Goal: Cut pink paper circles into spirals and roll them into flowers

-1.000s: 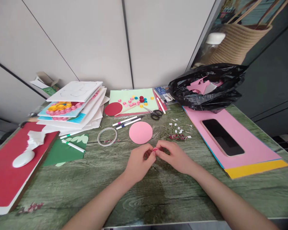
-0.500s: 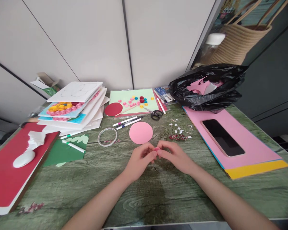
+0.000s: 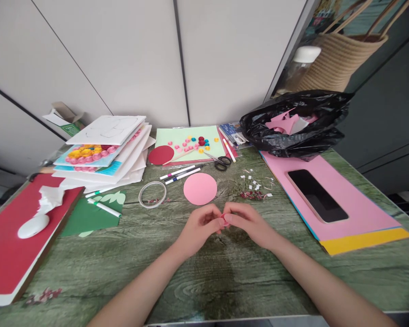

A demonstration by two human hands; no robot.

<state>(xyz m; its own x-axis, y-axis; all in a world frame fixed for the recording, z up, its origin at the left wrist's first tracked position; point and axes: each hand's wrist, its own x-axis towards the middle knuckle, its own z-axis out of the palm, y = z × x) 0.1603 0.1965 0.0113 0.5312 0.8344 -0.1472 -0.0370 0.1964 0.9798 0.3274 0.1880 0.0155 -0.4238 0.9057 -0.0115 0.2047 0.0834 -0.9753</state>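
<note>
My left hand (image 3: pixel 198 227) and my right hand (image 3: pixel 248 222) meet just above the green table, fingertips pinched together on a small pink paper roll (image 3: pixel 224 220). Most of the roll is hidden by the fingers. Just beyond my hands lies a pink paper circle (image 3: pixel 200 188). A clear tape ring (image 3: pixel 152 194) lies to its left, and small paper scraps (image 3: pixel 254 187) are scattered to its right.
A stack of white boards (image 3: pixel 105 150) with paper flowers sits far left, beside a red board (image 3: pixel 10 245) carrying a white mouse (image 3: pixel 33 225). Markers (image 3: pixel 179 173), scissors (image 3: pixel 220 161) and a light green sheet (image 3: pixel 187 143) lie behind. Right: black bag (image 3: pixel 295 122), phone (image 3: pixel 315 195) on pink paper.
Both hands stay together on the pink roll; the fingers have shifted slightly around it. Nothing else on the table moved.
</note>
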